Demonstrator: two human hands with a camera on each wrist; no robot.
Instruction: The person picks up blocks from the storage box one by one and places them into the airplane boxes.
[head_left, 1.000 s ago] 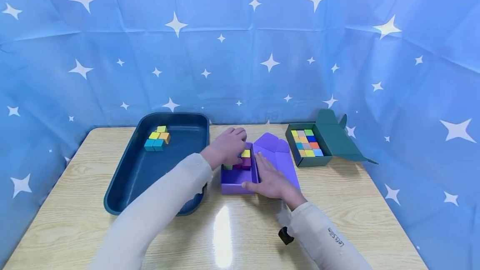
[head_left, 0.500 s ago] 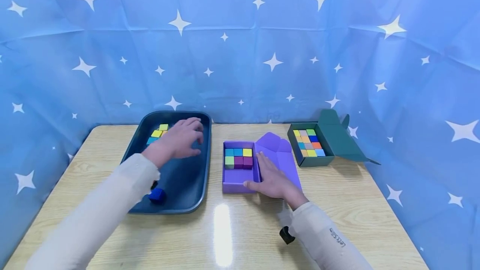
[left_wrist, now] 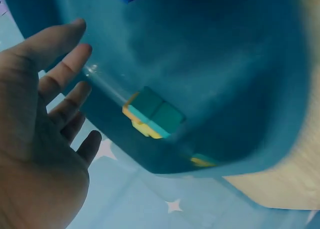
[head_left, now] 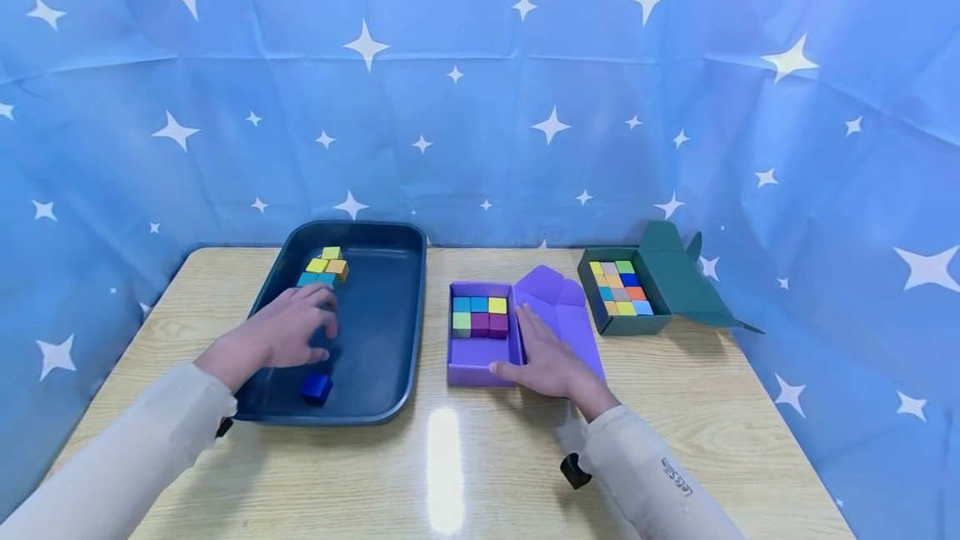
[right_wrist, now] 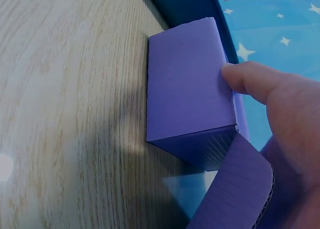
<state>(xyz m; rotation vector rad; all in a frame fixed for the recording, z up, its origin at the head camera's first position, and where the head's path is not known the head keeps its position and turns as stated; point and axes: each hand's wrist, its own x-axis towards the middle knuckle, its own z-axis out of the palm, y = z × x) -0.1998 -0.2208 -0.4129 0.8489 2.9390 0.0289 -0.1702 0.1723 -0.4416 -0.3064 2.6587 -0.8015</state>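
Note:
My left hand (head_left: 288, 330) hovers over the dark blue tray (head_left: 382, 340) with loosely bent fingers and nothing in them. Close below it lies a dark blue cube (head_left: 316, 388); just beyond the fingertips sit teal cubes (left_wrist: 159, 111), yellow cubes and an orange cube (head_left: 338, 270). My right hand (head_left: 551, 361) rests along the right wall of the open purple box (head_left: 480, 375), fingers straight. In the right wrist view its thumb (right_wrist: 250, 79) touches the box's top edge. Inside the box, teal, yellow, light green and purple cubes (head_left: 489, 324) fill the back rows.
An open dark green box (head_left: 630, 325) with rows of coloured cubes stands at the back right, its lid (head_left: 686, 282) folded out to the right. The purple box's lid (head_left: 558, 307) lies out under my right hand. A starred blue curtain (head_left: 480, 107) hangs behind the table (head_left: 360, 482).
My left hand has left the purple box, moving left over the tray and then down toward the near side. The dark blue cube came into view. My right hand stays in place.

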